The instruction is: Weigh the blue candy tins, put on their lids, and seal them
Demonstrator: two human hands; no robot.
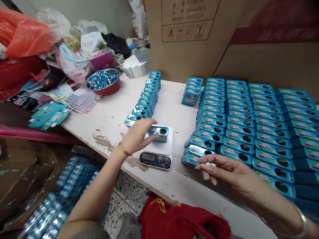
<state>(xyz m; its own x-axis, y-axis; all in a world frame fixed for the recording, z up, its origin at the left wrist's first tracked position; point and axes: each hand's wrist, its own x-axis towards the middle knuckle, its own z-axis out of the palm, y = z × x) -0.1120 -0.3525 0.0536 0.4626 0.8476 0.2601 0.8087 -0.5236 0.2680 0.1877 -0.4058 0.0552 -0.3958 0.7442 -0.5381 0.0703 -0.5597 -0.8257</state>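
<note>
My left hand (138, 134) reaches over the left end of a blue tin (162, 131) that stands on a small scale (171, 141). Its thumb and fingers are apart, on either side of the tin's top; whether they touch it I cannot tell. The round hole in the tin's lid faces up. In my right hand (224, 171), a few small white candies (210, 164) are pinched between thumb and fingers. That hand hovers over the near end of the rows of blue tins (238, 126).
Behind the scale runs a line of tins (146, 103), several with white pieces on top. A red bowl (109, 89) of small blue and silver pieces stands back left. Stacked white cards (137, 68) sit near a large cardboard box (186, 56). Printed sheets (84, 101) lie left.
</note>
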